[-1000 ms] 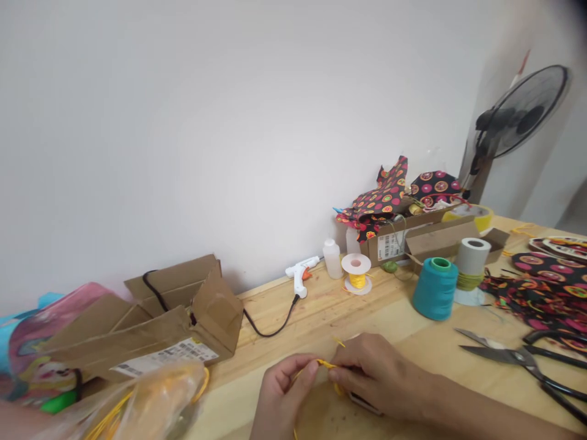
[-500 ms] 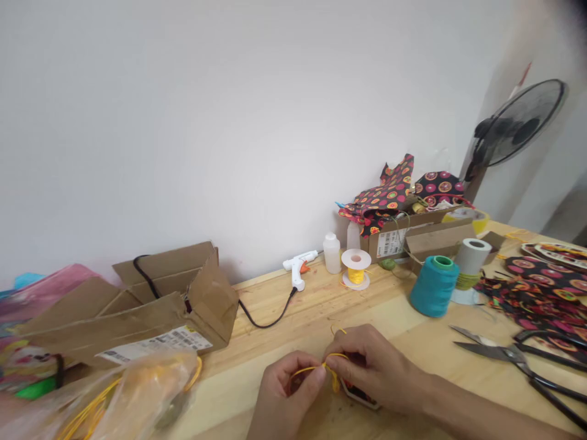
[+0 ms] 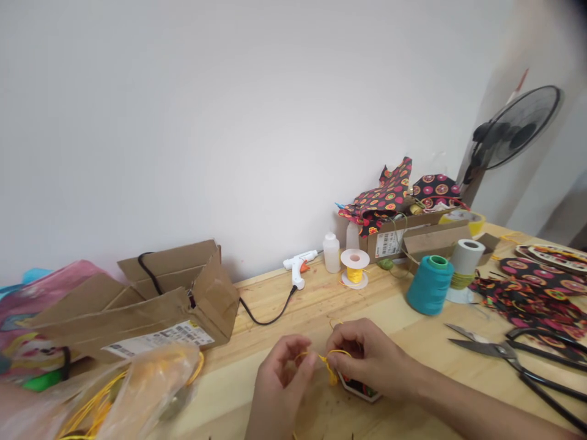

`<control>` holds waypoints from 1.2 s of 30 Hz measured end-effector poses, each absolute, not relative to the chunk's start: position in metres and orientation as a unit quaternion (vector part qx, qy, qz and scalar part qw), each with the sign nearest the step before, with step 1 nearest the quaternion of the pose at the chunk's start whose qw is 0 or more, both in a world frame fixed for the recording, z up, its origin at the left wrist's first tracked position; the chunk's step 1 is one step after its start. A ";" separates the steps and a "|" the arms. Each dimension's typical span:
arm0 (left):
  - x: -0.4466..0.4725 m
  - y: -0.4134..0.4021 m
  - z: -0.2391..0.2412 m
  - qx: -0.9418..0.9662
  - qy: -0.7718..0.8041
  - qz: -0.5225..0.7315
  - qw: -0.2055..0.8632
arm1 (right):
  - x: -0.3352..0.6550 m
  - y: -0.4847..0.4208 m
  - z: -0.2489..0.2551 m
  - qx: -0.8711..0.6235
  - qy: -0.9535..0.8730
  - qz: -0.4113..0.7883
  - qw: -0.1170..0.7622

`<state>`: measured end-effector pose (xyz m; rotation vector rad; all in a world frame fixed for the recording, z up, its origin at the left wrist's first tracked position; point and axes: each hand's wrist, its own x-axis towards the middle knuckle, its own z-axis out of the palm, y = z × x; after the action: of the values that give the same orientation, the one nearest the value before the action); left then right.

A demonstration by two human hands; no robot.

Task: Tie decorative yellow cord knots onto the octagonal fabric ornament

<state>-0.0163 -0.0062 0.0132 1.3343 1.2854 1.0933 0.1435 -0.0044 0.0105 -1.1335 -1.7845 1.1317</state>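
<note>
My left hand (image 3: 282, 385) and my right hand (image 3: 367, 357) meet low over the wooden table (image 3: 413, 342). Both pinch a thin yellow cord (image 3: 326, 360) that loops between their fingertips. Under my right hand lies a small hexagonal piece covered in patterned fabric (image 3: 362, 389), partly hidden by the fingers.
Large scissors (image 3: 499, 351) lie at the right, by patterned fabric pieces (image 3: 536, 293). A teal thread cone (image 3: 428, 285), a grey spool (image 3: 463, 263), a yellow cord spool (image 3: 354, 269), a glue gun (image 3: 299, 266), bottles and cardboard boxes (image 3: 151, 305) stand behind. A plastic bag (image 3: 132, 397) sits left.
My hands have drawn the yellow cord into a small loop and lifted slightly; the left fingers have shifted along it. The view has swung a little.
</note>
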 end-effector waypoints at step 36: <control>-0.013 -0.012 0.017 0.682 0.440 0.365 0.456 | 0.147 -0.004 0.019 -0.463 -0.773 0.233 0.365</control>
<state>-0.0132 -0.0118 0.0168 1.6831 1.0858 0.8995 0.1475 -0.0040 0.0187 -1.1901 -1.9885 0.5993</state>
